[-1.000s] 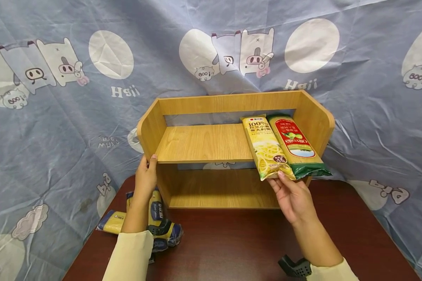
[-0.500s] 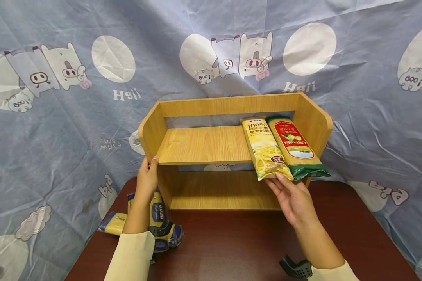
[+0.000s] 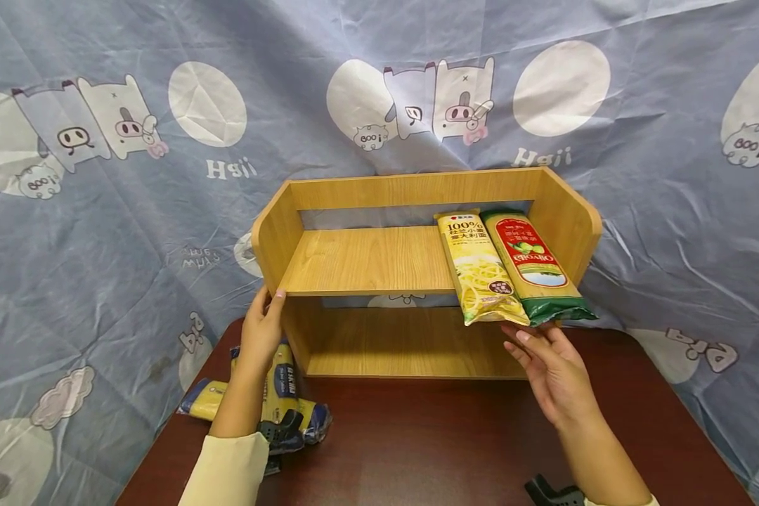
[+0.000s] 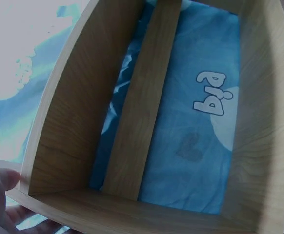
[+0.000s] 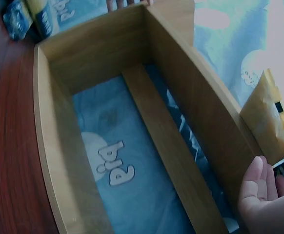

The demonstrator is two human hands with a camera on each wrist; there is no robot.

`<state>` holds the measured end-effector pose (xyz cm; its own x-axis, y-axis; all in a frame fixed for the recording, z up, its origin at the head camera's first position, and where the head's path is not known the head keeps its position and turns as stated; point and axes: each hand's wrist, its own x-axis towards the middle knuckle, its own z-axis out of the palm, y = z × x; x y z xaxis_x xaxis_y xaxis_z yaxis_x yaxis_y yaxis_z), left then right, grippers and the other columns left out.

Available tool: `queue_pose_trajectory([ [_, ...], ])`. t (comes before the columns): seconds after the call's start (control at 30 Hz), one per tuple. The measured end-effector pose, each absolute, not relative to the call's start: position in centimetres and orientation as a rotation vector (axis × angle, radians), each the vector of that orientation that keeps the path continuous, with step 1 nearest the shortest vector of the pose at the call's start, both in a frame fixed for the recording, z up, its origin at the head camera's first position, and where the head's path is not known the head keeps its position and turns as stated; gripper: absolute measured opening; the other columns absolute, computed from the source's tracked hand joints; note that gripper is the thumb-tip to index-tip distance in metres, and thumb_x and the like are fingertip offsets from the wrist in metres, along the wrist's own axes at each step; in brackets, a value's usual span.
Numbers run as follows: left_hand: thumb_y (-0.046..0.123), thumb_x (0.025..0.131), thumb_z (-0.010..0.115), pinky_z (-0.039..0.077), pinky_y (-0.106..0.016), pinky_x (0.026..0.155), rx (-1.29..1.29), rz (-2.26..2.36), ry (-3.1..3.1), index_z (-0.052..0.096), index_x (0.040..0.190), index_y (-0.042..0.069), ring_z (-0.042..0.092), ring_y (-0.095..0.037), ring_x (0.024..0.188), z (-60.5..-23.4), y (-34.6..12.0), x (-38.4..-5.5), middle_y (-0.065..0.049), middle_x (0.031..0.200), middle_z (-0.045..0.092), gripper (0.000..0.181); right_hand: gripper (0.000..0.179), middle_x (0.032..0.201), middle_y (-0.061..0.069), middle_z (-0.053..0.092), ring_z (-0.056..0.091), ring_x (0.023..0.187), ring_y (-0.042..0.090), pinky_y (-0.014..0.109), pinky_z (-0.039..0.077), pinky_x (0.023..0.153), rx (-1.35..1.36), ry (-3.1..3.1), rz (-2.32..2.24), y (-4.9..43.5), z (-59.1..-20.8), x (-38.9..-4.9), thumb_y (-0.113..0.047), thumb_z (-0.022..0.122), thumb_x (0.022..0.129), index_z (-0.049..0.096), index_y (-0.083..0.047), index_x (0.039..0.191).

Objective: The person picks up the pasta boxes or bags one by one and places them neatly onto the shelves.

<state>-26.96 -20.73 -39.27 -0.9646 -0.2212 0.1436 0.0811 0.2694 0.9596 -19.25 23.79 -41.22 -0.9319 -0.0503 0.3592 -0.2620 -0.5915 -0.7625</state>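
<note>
A two-tier wooden shelf [image 3: 373,260] stands on the table. My left hand [image 3: 262,327] grips its left side where the upper board meets the side panel, thumb in front. Two pasta packets lie side by side at the upper board's right end, their near ends jutting past its front edge. One is a yellow pasta packet [image 3: 481,270]; the other is a pasta packet with a red label and green end [image 3: 531,260]. My right hand [image 3: 556,372] is just below the green end, fingers loosely extended and fingertips right at its underside. In the right wrist view the green end shows beside the fingers.
Several yellow-and-blue packets [image 3: 281,383] lie on the dark red table [image 3: 405,436] left of the shelf, partly behind my left forearm. A patterned grey-blue cloth [image 3: 379,28] hangs behind. The right side panel [image 3: 566,225] stands close to the green-ended packet.
My right hand has let go of the yellow packet's near end and moved right, under the green end of the other packet. My left hand stays on the shelf.
</note>
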Motion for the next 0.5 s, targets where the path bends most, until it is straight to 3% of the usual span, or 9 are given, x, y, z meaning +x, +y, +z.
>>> queue_pose_trajectory([
  [0.17, 0.046, 0.106, 0.046, 0.041, -0.058, 0.113, 0.192, -1.707, -2.352, 0.024, 0.161, 0.029, 0.038, -0.034, 0.148, -39.8, -21.2, -25.7, -0.011, 0.163, 0.036, 0.062, 0.035, 0.121, 0.004, 0.066, 0.069, 0.113, 0.017, 0.027, 0.057, 0.092, 0.532, -1.327, 2.593, 24.9, -41.8, -19.2, 0.013, 0.037, 0.103, 0.054, -0.005, 0.128],
  [0.5, 0.034, 0.108, 0.046, 0.041, -0.055, 0.111, 0.183, -1.665, -2.423, 0.029, 0.160, 0.025, 0.044, -0.033, 0.142, -41.0, -22.3, -23.7, -0.010, 0.157, 0.044, 0.056, 0.036, 0.108, 0.008, 0.070, 0.071, 0.100, 0.020, 0.026, 0.057, 0.084, 0.496, -1.168, 2.568, 27.7, -40.7, -19.5, 0.016, 0.036, 0.101, 0.061, -0.001, 0.121],
])
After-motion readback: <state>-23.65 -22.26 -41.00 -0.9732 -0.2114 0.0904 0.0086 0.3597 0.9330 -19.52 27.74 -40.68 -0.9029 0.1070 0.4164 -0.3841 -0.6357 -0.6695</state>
